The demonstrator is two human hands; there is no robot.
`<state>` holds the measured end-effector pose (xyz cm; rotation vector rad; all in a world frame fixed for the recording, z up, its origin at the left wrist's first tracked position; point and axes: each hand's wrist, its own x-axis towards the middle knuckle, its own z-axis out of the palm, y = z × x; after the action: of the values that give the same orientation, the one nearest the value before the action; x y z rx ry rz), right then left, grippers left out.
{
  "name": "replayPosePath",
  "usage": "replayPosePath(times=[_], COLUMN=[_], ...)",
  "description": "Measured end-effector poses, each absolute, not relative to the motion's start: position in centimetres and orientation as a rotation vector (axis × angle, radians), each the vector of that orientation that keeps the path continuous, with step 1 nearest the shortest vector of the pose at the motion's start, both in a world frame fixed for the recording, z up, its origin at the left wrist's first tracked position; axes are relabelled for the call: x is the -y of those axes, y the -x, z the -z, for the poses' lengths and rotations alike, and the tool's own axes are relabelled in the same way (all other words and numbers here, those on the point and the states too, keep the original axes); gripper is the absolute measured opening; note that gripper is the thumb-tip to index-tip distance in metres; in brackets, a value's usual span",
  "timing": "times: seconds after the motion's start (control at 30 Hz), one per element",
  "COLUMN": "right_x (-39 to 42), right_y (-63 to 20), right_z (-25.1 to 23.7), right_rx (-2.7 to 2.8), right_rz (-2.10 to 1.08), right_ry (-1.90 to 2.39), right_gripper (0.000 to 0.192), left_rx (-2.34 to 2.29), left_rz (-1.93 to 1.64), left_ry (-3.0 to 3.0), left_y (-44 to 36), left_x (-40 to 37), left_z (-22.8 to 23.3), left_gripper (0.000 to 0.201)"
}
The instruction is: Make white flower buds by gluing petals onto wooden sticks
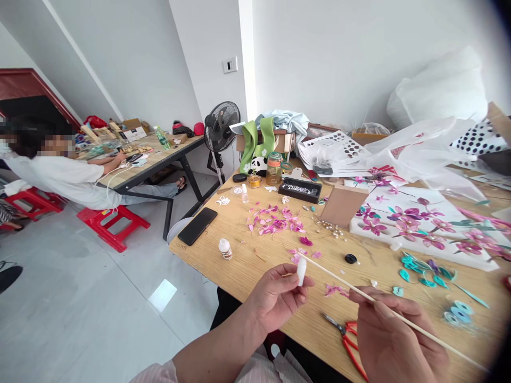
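My left hand [275, 298] pinches a small white cap-like piece [301, 271] between thumb and fingers above the wooden table [247, 266]. My right hand [395, 340] grips a long thin wooden stick [347, 284] whose far tip touches the white piece. Red-handled pliers [345, 335] lie on the table between my hands. Pink paper petals [275, 219] are scattered ahead, and a small white glue bottle [225, 248] stands to the left.
A black phone [197, 226] lies near the table's left edge. A white board with pink paper flowers [419, 223] and teal leaf shapes [423, 266] sit to the right. Jars, a black tray [300, 189] and a fan [222, 126] stand behind. Another person sits at a far table, left.
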<state>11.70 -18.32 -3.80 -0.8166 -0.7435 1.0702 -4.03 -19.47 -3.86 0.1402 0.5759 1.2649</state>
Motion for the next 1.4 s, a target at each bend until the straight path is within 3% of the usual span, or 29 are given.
replayPosePath(times=[1.4], right_x=[18.3], right_y=[-11.3], right_z=[3.4], right_rx=[0.664], right_rz=[-1.088], right_ry=[0.919], right_gripper=[0.016], left_rx=[-0.568], left_rz=[-1.261], left_ry=[-0.155], left_y=[4.0], left_x=[19.2], left_z=[3.8], left_gripper=[0.028])
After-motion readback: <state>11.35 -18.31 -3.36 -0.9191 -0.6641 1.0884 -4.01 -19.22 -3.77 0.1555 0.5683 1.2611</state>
